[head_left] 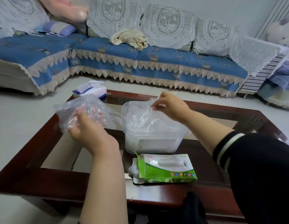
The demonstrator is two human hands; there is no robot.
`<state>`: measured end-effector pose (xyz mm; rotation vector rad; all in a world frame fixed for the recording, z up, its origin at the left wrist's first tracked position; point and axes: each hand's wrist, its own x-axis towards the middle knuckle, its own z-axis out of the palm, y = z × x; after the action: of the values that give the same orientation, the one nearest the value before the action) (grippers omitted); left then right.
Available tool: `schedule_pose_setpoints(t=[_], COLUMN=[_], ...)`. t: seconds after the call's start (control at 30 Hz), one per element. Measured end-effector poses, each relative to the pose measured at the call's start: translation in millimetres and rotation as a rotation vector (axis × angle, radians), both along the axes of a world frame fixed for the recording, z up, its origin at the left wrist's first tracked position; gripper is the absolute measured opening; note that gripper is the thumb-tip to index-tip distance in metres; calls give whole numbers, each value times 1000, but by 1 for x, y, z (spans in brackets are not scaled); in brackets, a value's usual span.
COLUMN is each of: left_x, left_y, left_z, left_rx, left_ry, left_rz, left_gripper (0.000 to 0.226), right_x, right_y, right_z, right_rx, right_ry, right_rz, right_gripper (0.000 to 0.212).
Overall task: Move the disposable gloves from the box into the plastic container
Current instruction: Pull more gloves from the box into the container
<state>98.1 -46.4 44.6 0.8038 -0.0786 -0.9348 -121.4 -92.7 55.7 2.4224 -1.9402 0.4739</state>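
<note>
From my head view, my left hand (85, 126) is raised over the left part of the surface (48, 180), its fingers (79, 113) curled into a crumpled bunch of clear disposable gloves (85, 107) that spills out around them. My right hand (171, 107) is up over the plastic container (150, 143), thumb and fingers pinching the top edge of another clear glove (145, 117), which hangs down from the pinch into the container's open mouth. The container stands near the middle of the surface, translucent, with a pale label on its near wall and more filmy plastic inside.

Just in front of the container lies the green and white box (168, 170), flat on its side, its left end torn open with a little white wad showing there. At the far left corner of the surface sits a blue and white tissue pack (90, 91). Beyond it runs a sofa (124, 60) with a blue cover, lace drapes on its back and a cream cloth (129, 38) lying on the seat.
</note>
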Motion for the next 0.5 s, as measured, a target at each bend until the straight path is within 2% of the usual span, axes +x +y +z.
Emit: schedule_pose_setpoints(t=[0.1, 0.27, 0.33, 0.4, 0.5], left_x=[1, -11, -17, -22, -32], left_y=[-7, -13, -12, -14, -18], left_z=[1, 6, 8, 8, 11], left_rx=[-41, -90, -122, -147, -220], left_ry=[26, 3, -19, -29, 4], left_rz=[-98, -291, -383, -464, -583], left_gripper=[32, 27, 29, 28, 26], right_x=[10, 20, 16, 5, -7], right_y=[-12, -18, -19, -20, -9], right_z=[-22, -46, -39, -25, 3], right_rx=[248, 486, 519, 447, 64], right_ry=[57, 217, 112, -68, -477], right_rz=[4, -27, -23, -44, -149], right_gripper=[26, 40, 41, 32, 17])
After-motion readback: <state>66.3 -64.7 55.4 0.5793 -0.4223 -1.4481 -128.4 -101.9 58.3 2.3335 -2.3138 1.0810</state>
